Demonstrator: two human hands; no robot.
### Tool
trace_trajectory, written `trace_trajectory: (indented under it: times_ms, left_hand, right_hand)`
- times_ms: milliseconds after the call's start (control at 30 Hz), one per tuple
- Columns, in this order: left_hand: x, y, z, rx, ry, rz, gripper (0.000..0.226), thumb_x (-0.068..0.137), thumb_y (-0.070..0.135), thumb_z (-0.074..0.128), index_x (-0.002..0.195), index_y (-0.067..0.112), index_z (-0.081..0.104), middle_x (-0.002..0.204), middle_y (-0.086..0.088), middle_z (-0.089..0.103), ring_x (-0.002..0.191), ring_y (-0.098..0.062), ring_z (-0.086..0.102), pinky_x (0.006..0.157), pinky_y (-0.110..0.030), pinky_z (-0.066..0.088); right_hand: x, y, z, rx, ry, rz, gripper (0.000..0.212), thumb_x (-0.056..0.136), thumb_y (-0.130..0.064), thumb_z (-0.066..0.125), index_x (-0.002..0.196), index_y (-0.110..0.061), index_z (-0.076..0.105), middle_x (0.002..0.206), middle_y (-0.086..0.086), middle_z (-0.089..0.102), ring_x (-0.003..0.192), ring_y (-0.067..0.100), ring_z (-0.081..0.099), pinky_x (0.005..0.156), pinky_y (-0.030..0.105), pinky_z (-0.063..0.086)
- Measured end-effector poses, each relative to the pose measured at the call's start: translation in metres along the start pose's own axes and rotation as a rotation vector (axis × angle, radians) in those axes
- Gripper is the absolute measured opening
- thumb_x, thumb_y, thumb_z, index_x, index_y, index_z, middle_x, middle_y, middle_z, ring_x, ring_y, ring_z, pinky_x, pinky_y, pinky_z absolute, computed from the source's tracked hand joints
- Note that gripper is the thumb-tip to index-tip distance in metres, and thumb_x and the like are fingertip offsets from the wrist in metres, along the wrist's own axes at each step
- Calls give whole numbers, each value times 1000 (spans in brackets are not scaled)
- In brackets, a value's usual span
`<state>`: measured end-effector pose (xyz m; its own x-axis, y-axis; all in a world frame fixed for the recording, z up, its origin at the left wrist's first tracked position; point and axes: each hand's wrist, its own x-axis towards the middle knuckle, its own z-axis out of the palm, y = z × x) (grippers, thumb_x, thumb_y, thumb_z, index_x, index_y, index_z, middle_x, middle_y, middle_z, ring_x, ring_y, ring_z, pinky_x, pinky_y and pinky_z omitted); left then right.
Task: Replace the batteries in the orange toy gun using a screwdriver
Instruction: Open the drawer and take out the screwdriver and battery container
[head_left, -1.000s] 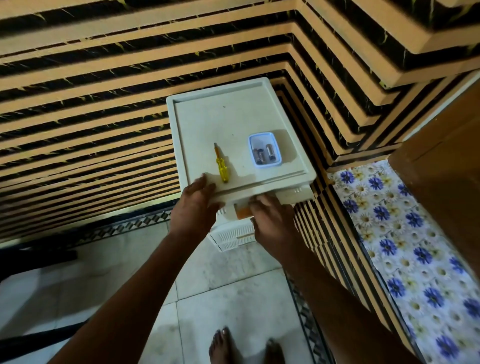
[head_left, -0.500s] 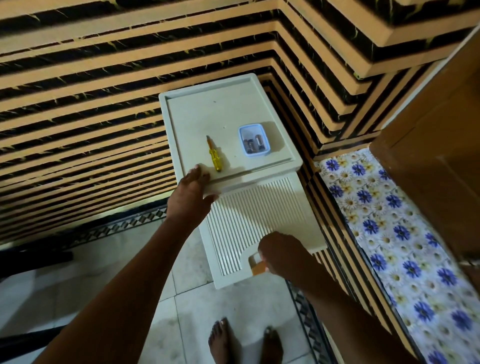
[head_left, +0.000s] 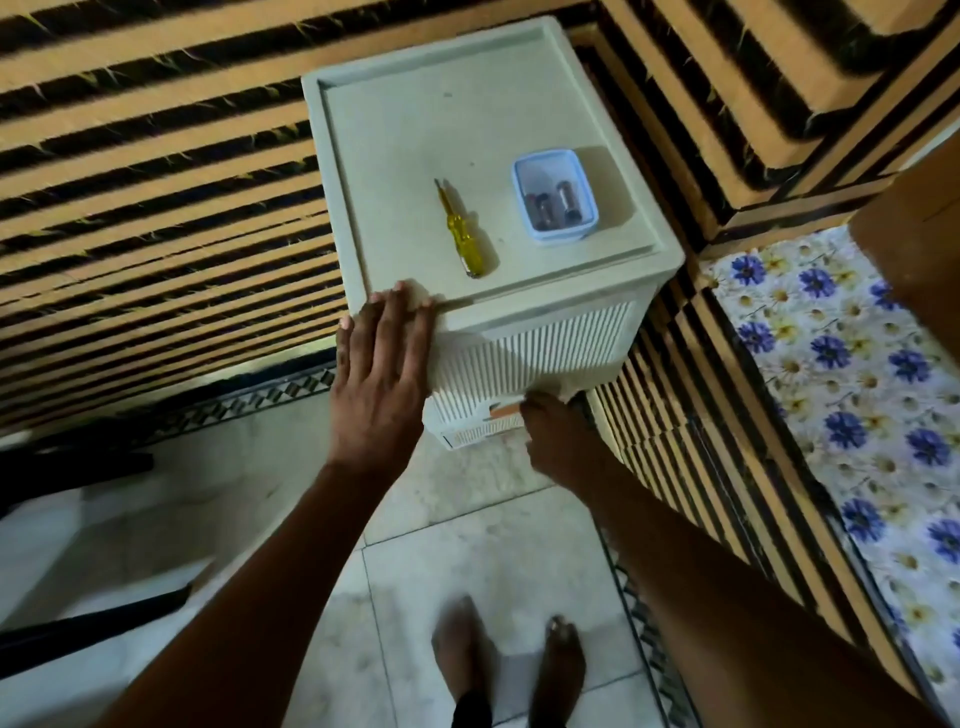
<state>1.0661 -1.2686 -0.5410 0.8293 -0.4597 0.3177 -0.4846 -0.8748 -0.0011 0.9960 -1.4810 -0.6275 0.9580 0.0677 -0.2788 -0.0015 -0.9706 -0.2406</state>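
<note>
A white plastic cabinet (head_left: 415, 130) stands against the striped wall. A yellow-handled screwdriver (head_left: 460, 234) lies on its top. Beside that sits a small blue tub (head_left: 518, 202) holding batteries (head_left: 550, 208). My left hand (head_left: 379, 374) presses flat on the cabinet's front left corner, fingers straight. At the lower edge of the ribbed front panel (head_left: 545, 348), my right hand (head_left: 561, 441) curls its fingers under the handle opening. An orange patch (head_left: 506, 411) shows in that opening, and I cannot tell what it is. No toy gun is plainly in view.
Striped black and tan walls (head_left: 156, 208) meet in a corner behind the cabinet. On the right lies a surface with a blue floral cloth (head_left: 841, 364), with a wooden piece (head_left: 914, 234) above it. My bare feet (head_left: 509, 670) stand on pale floor tiles.
The ribbed front panel stood far out from the cabinet half a second ago and now lies close against its front. My right hand moved back with it. The view has come closer.
</note>
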Motion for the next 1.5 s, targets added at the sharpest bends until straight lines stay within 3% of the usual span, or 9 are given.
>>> trace_trajectory:
  times_ms: [167,300,367,467,600,700,1000,1267,1500]
  left_hand:
    - [1,-4,11,43,142,15,74,96,12,70,160,10,34,164,-22,32,151,-42,27,130,-49,1]
    - [2,-5,16,34,180,23,62,100,15,63,158,7,39,161,-25,35,149,-43,29,130,-51,3]
    - [1,-4,19,28,198,25,56,104,18,56,157,7,41,160,-25,37,148,-43,29,130,-51,4]
    - [1,-7,26,38,204,15,62,101,28,62,156,9,40,157,-26,41,147,-43,32,130,-52,5]
    - [3,-8,39,79,296,17,62,100,27,68,153,10,40,152,-25,43,143,-42,36,129,-53,9]
    - [4,-7,44,73,353,17,59,97,18,71,150,8,46,148,-27,51,140,-42,39,128,-54,14]
    - [4,-5,35,68,293,26,61,101,27,69,152,10,40,150,-27,51,142,-42,39,127,-57,20]
    - [10,11,-30,-112,36,-78,63,98,48,60,149,11,52,153,-19,51,141,-42,45,125,-57,25]
    - [60,18,-85,-191,-157,-204,38,101,45,48,115,15,66,108,-6,64,102,-31,63,85,-43,52]
  right_hand:
    - [9,-4,-8,487,463,559,41,86,-13,79,118,5,63,118,28,64,110,41,63,83,33,50]
    - [19,12,-20,789,473,764,116,70,-11,94,159,1,20,155,25,39,142,38,40,109,36,39]
    - [30,22,-20,826,517,685,122,59,-10,99,157,1,27,154,22,42,143,36,39,112,32,35]
    - [45,26,-16,792,575,684,113,49,-15,102,142,10,43,141,26,54,133,41,50,107,40,42]
    - [55,32,-12,840,492,704,100,50,-28,103,131,4,54,132,18,63,125,33,59,93,25,43]
    - [60,27,-5,850,442,696,94,50,-36,102,124,4,59,126,17,68,122,35,61,97,35,52]
    - [51,14,-10,897,461,702,70,65,-24,97,120,2,62,123,20,69,116,35,65,93,38,53]
    - [-4,-21,-74,828,747,522,31,81,-1,82,109,2,71,97,13,75,86,20,70,71,-1,45]
    - [-14,-38,-153,728,1012,334,20,90,-9,77,106,0,69,93,11,71,81,21,67,72,29,57]
